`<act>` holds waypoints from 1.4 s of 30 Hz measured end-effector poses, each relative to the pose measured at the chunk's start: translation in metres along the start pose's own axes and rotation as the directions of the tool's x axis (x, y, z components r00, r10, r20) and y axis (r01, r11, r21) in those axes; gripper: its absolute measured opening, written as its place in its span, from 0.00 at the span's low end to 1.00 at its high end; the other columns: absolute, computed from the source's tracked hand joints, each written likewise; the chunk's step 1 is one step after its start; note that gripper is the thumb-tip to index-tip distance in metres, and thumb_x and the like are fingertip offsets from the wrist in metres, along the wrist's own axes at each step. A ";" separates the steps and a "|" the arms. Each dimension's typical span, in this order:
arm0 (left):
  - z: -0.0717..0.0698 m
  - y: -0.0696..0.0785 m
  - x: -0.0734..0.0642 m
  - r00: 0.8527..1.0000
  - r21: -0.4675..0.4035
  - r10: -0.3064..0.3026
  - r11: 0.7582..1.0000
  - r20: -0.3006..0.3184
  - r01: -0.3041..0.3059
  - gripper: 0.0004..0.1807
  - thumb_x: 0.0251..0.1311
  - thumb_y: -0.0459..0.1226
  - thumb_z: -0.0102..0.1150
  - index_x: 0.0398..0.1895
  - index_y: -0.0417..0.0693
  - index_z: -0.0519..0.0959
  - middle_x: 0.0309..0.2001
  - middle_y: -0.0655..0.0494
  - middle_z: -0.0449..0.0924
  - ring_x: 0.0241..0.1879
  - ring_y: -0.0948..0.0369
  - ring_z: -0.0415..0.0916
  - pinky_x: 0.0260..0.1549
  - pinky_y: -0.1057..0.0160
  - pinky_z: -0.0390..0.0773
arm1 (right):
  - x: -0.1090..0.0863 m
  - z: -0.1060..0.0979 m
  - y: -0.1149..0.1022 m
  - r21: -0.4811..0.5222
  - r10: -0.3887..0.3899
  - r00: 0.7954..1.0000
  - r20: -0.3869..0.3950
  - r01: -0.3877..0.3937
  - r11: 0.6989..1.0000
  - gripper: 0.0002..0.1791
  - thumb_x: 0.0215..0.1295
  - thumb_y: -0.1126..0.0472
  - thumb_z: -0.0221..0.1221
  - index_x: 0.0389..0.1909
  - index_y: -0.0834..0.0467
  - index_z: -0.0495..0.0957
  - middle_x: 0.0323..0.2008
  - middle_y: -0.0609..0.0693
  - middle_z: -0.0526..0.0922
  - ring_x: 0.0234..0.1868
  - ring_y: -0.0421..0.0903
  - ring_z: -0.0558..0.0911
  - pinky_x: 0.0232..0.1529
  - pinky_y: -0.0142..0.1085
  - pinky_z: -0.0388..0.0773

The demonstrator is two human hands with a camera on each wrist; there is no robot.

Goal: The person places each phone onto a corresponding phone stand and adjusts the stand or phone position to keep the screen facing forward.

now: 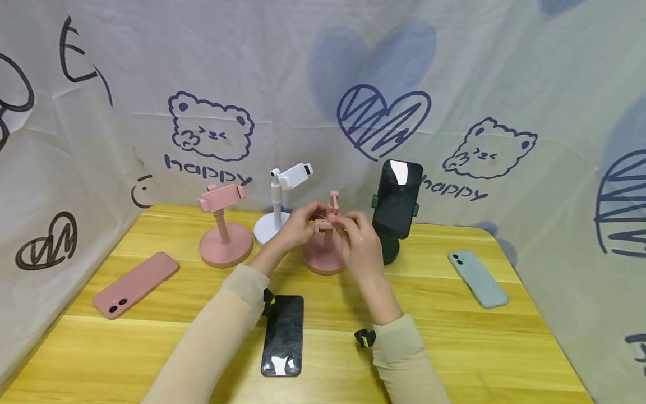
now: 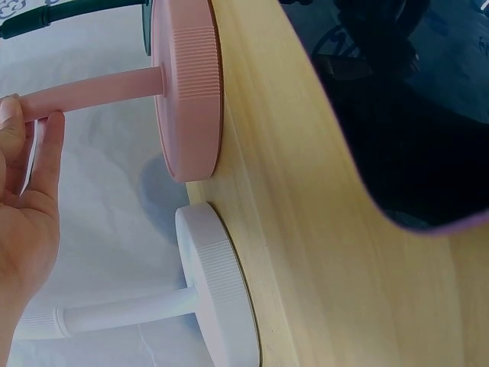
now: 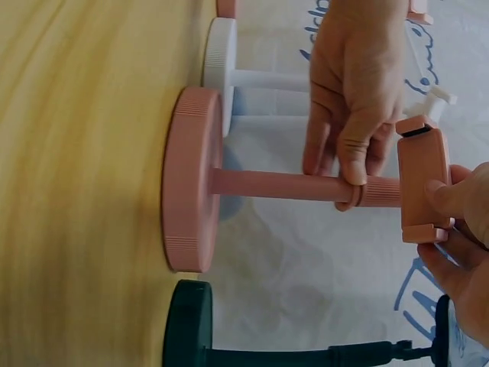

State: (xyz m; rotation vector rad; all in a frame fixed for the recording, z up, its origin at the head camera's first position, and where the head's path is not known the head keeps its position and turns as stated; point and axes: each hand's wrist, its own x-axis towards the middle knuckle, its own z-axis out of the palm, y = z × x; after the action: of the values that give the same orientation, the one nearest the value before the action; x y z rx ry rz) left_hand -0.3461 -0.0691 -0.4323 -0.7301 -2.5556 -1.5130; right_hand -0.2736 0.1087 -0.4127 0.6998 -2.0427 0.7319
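Head view: left hand and right hand flank a pink stand between a white stand and a green stand. Left wrist: the left pinches its post. Right wrist: the right grips its clamp; uneven twisting might tip the base.

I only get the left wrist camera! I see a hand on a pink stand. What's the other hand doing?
Observer: The right hand holds the pink holder at the top of that pink stand.

Operator: Cool! I see just a bit of the green stand. Is anything on it?

Observer: Yes, a dark phone is propped upright in it.

Operator: Is there another pink one?

Observer: Yes, a second pink stand, left of the white stand in the head view, with no phone in it.
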 end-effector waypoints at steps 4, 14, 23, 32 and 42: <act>0.000 0.001 -0.002 1.000 -0.001 -0.001 1.000 0.003 0.001 0.20 0.65 0.18 0.54 0.60 0.34 0.77 0.58 0.37 0.82 0.59 0.43 0.80 0.59 0.52 0.82 | 0.003 -0.006 -0.003 0.035 0.006 1.000 0.009 -0.007 0.999 0.06 0.66 0.70 0.68 0.42 0.65 0.86 0.41 0.60 0.80 0.37 0.54 0.83 0.36 0.43 0.86; 0.002 0.003 -0.002 1.000 0.014 0.013 1.000 -0.010 -0.013 0.18 0.68 0.23 0.60 0.59 0.35 0.77 0.57 0.38 0.82 0.58 0.43 0.80 0.57 0.52 0.83 | 0.010 -0.016 -0.007 0.197 0.068 0.997 -0.046 -0.058 0.979 0.08 0.65 0.73 0.67 0.44 0.65 0.86 0.44 0.61 0.79 0.38 0.53 0.80 0.36 0.43 0.82; -0.002 0.002 -0.009 0.999 0.036 -0.041 0.998 -0.031 0.042 0.19 0.69 0.31 0.65 0.61 0.39 0.77 0.55 0.39 0.84 0.57 0.44 0.81 0.55 0.49 0.83 | 0.015 -0.011 -0.010 0.246 0.122 0.991 -0.050 -0.106 0.963 0.08 0.68 0.68 0.66 0.47 0.64 0.84 0.44 0.61 0.80 0.36 0.53 0.81 0.36 0.46 0.82; 0.002 0.004 -0.006 0.999 0.021 -0.042 0.999 -0.018 0.042 0.20 0.70 0.34 0.65 0.62 0.38 0.77 0.57 0.39 0.83 0.59 0.44 0.80 0.55 0.53 0.84 | 0.026 -0.019 -0.011 0.264 0.187 0.982 0.023 -0.186 0.946 0.10 0.74 0.66 0.62 0.51 0.65 0.82 0.44 0.62 0.79 0.37 0.54 0.77 0.38 0.40 0.76; 0.002 0.006 -0.005 0.998 -0.012 -0.058 0.998 -0.018 0.058 0.21 0.71 0.30 0.63 0.65 0.38 0.75 0.56 0.39 0.83 0.58 0.45 0.81 0.56 0.53 0.84 | 0.066 -0.039 -0.022 0.219 0.437 0.834 0.337 -0.520 0.826 0.14 0.80 0.61 0.55 0.59 0.62 0.80 0.47 0.61 0.78 0.44 0.55 0.74 0.43 0.43 0.72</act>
State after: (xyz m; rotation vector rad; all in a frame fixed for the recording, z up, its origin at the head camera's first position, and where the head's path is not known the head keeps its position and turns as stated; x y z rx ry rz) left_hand -0.3391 -0.0668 -0.4301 -0.6454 -2.5782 -1.5445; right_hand -0.2703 0.1074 -0.3330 0.4594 -2.4284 1.3295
